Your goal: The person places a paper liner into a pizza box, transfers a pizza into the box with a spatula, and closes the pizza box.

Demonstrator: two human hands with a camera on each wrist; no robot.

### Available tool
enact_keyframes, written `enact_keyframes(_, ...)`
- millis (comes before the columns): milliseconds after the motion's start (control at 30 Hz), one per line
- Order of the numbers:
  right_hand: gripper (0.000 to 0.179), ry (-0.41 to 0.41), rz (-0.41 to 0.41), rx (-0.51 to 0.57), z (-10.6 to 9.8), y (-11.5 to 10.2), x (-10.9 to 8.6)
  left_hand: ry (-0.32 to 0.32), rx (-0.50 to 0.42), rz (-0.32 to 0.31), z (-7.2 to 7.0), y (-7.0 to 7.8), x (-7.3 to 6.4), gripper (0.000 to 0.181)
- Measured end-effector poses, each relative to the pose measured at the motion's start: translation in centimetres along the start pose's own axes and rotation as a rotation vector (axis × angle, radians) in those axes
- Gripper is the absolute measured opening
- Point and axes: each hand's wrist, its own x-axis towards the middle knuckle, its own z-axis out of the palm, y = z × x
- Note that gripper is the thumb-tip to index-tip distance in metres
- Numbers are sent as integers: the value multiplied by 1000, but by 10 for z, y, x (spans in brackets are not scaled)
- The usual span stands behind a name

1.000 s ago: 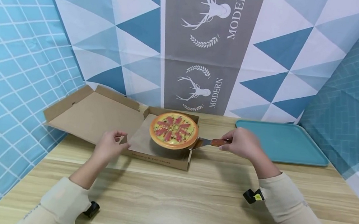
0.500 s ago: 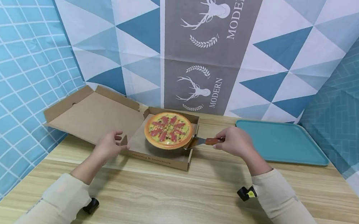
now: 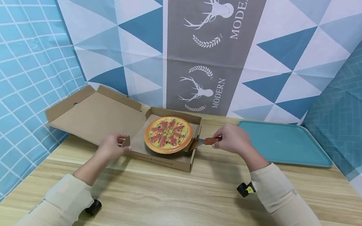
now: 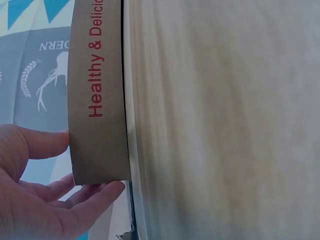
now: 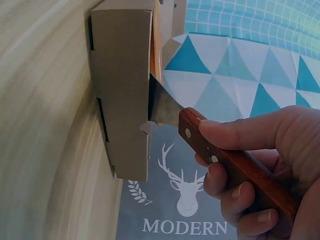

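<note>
While your right hand (image 3: 233, 138) curls round the wooden handle (image 3: 211, 141) of a spatula (image 3: 200, 142), its blade (image 3: 193, 144) meets the right edge of the pizza (image 3: 168, 135) in the open box (image 3: 163, 162). Your left hand (image 3: 111, 146) pinches the box's near left corner.

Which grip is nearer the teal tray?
Right. The right grip, on the spatula handle, is beside the left edge of the teal tray; the left grip is farther off, at the near left corner of the pizza box.
</note>
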Motion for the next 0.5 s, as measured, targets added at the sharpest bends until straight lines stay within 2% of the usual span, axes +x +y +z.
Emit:
enact_keyframes(233, 13, -8, -16, -23, -3, -3, 7, -24, -74, -30, 0, -5, 2, 55)
enact_keyframes(500, 7, -39, -9, -38, -4, -7, 15, -37, -96, -32, -1, -5, 0, 59)
